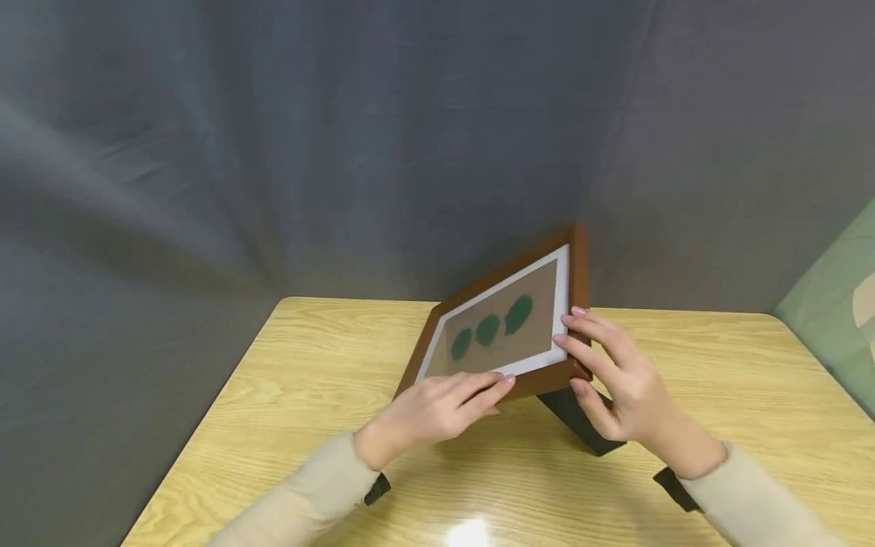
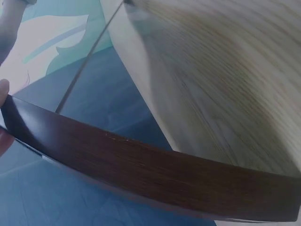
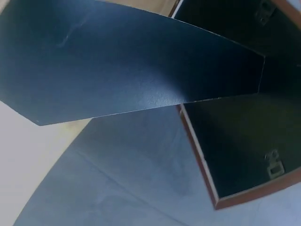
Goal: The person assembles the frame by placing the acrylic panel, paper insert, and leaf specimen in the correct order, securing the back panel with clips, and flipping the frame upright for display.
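A brown wooden picture frame (image 1: 579, 281) with a white mat and three green leaf shapes is held tilted above the table in the head view. My left hand (image 1: 437, 410) grips its near edge, fingers lying over the front. At the right near corner, my right hand (image 1: 629, 387) holds the frame with fingertips on the front and the thumb lower down. Behind the frame, a dark stand leg (image 1: 581, 422) sticks out toward the right hand. The right wrist view shows this leg (image 3: 117, 66) large, with the black backing (image 3: 230, 146) and metal hangers behind it.
The light wooden table (image 1: 287, 365) lies beneath. A dark grey curtain (image 1: 342, 152) hangs behind its far edge and along the left side. At the far right stands a green patterned panel (image 1: 834, 319).
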A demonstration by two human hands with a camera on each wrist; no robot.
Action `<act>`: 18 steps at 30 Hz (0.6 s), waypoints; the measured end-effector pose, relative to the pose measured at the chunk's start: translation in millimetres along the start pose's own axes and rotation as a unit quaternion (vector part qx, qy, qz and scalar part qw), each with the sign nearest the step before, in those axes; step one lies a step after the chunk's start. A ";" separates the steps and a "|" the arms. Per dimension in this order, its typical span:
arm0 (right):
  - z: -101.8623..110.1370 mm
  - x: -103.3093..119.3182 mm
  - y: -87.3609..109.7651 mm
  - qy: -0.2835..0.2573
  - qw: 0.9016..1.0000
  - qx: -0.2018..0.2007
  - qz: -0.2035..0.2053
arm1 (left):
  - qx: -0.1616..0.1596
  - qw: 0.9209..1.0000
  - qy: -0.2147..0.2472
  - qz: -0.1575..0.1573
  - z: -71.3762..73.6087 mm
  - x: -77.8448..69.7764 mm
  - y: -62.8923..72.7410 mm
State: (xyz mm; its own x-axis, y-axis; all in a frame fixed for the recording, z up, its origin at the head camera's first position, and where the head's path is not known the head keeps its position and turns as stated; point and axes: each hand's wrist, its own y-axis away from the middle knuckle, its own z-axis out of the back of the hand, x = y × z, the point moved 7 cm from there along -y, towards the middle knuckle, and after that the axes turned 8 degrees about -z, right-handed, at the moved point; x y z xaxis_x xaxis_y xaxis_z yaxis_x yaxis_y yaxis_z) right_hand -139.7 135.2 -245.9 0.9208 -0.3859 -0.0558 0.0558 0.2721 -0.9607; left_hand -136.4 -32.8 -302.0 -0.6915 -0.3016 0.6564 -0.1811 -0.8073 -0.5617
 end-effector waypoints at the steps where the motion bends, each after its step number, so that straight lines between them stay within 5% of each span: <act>1: 1.6 -2.6 0.1 -0.006 1.000 -0.001 -0.003 | 0.002 1.000 0.000 0.001 -1.7 -0.8 -1.4; 8: 7.3 -10.9 -3.4 -0.012 0.997 0.057 -0.042 | 0.029 0.999 0.024 0.012 -9.8 -2.8 3.9; 18: -1.8 18.4 -14.3 0.116 0.981 0.152 0.026 | 0.072 0.994 0.071 0.047 -15.8 5.5 29.1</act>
State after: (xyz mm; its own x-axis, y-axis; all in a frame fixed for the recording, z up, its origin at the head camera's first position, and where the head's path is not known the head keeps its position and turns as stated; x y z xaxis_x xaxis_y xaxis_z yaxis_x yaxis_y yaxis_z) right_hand -124.2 122.6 -233.7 0.8152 -0.5447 -0.1968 0.1556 0.5333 -0.8315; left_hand -156.5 -49.9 -322.6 -0.7948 -0.3129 0.5199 -0.0152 -0.8462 -0.5326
